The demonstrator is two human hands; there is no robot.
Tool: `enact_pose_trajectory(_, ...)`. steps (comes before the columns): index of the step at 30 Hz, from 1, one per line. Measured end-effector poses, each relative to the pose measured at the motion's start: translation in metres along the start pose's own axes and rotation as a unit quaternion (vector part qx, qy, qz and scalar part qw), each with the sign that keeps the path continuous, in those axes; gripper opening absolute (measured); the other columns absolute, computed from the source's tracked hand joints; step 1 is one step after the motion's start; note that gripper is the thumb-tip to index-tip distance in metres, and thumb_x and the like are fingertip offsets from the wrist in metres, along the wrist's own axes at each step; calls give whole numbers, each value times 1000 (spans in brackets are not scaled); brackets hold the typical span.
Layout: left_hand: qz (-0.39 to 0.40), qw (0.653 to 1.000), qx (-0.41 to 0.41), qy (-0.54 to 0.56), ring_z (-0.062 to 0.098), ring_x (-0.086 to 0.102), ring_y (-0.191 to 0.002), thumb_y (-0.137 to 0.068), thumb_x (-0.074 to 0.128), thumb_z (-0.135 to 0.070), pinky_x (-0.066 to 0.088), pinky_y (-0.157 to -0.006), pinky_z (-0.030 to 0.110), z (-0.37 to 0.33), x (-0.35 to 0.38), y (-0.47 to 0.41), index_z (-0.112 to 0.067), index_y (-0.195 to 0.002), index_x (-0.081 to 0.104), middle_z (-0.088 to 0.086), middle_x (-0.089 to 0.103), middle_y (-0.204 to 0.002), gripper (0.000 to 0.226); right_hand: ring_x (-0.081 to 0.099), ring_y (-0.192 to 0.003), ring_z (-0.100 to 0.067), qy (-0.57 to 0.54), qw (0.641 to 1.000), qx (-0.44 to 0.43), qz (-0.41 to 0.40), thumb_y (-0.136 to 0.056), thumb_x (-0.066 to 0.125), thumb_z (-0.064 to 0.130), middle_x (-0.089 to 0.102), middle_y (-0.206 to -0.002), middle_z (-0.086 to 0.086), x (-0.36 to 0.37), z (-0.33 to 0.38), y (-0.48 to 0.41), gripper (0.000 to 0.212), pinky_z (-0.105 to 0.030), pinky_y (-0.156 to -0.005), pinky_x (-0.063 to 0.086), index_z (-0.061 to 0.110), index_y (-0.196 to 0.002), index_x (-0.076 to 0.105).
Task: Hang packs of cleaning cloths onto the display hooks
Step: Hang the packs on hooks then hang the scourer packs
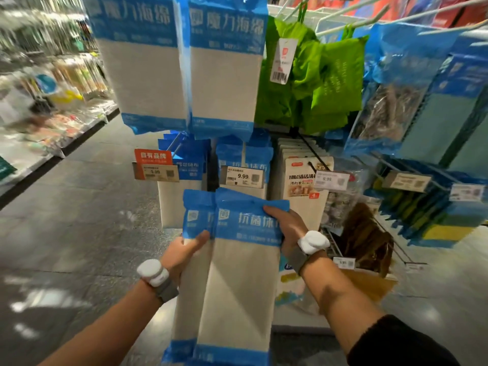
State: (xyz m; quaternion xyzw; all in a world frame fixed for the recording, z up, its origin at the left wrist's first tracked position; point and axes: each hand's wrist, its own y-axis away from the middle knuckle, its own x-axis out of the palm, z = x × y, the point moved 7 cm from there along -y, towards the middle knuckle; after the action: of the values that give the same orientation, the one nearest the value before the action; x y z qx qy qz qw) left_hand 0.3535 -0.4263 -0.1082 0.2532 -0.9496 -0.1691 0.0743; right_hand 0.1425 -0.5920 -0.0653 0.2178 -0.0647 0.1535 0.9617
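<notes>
I hold two long blue-and-white packs of cleaning cloths upright in front of the display. My left hand [184, 250] grips the left pack [188, 286] at its blue header, thumb on the front. My right hand [286, 225] grips the right pack [237, 286] by its upper right edge. The two packs overlap, right one in front. Just behind their tops, matching packs [244, 159] hang on a display hook with a 9.99 price tag [242, 176]. A second row of the same packs [184, 165] hangs to the left.
Larger blue sponge packs [224, 75] hang above at head height. Green bags [311, 83] hang upper right, beige cloth packs [306, 186] right of the hooks, more blue packs [412, 101] far right. A shop aisle with grey floor [79, 233] runs along the left.
</notes>
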Motion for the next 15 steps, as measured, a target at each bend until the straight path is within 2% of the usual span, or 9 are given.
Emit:
enact_pose_trajectory(2, -43, 999, -8, -22, 35, 75, -92, -44, 88, -71, 61, -88, 51, 1, -20, 2, -13, -104, 77, 13, 79, -97, 84, 75, -80, -32, 11, 1000, -10, -7, -83, 78, 18, 77, -93, -17, -13, 8, 1, 27, -47, -74, 62, 5, -105, 69)
enact_pose_trajectory(4, -70, 994, 8, -86, 34, 76, -90, -60, 88, -61, 62, -83, 46, -9, -34, 6, -14, -96, 77, 8, 79, -89, 60, 75, -86, -34, 35, 999, -21, -20, -83, 79, 20, 78, -93, -15, -27, 18, -1, 23, -53, -83, 60, 8, -99, 71)
enact_pose_trajectory(7, -73, 982, 50, -166, 26, 76, -82, -80, 83, -42, 63, -77, 43, -25, -39, 12, -17, -90, 76, 4, 79, -81, 28, 74, -89, -35, 117, 991, -46, -39, -80, 81, 30, 78, -93, -12, -44, 33, -3, 22, -56, -87, 59, 13, -92, 73)
enact_pose_trajectory(9, -44, 977, 75, -194, 19, 77, -77, -82, 82, -38, 64, -74, 40, -35, -37, 19, -19, -93, 76, -1, 79, -81, 23, 73, -87, -31, 172, 982, -63, -45, -85, 78, 29, 76, -94, -11, -48, 42, -1, 16, -50, -87, 59, 15, -88, 71)
enact_pose_trajectory(12, 18, 957, 127, -260, 9, 76, -80, -81, 82, -32, 64, -78, 36, -48, -22, 25, -24, -100, 75, -11, 79, -87, 22, 71, -90, -31, 238, 967, -87, -30, -90, 72, 29, 74, -99, -14, -45, 51, 1, 16, -45, -87, 59, 13, -93, 71)
enact_pose_trajectory(15, 75, 910, 207, -350, 1, 72, -90, -75, 86, -42, 61, -84, 34, -64, 7, 34, -27, -108, 70, -15, 77, -97, 39, 71, -84, -24, 250, 962, -109, 9, -93, 69, 26, 75, -94, -9, -31, 57, 2, 8, -39, -81, 58, 20, -88, 70)
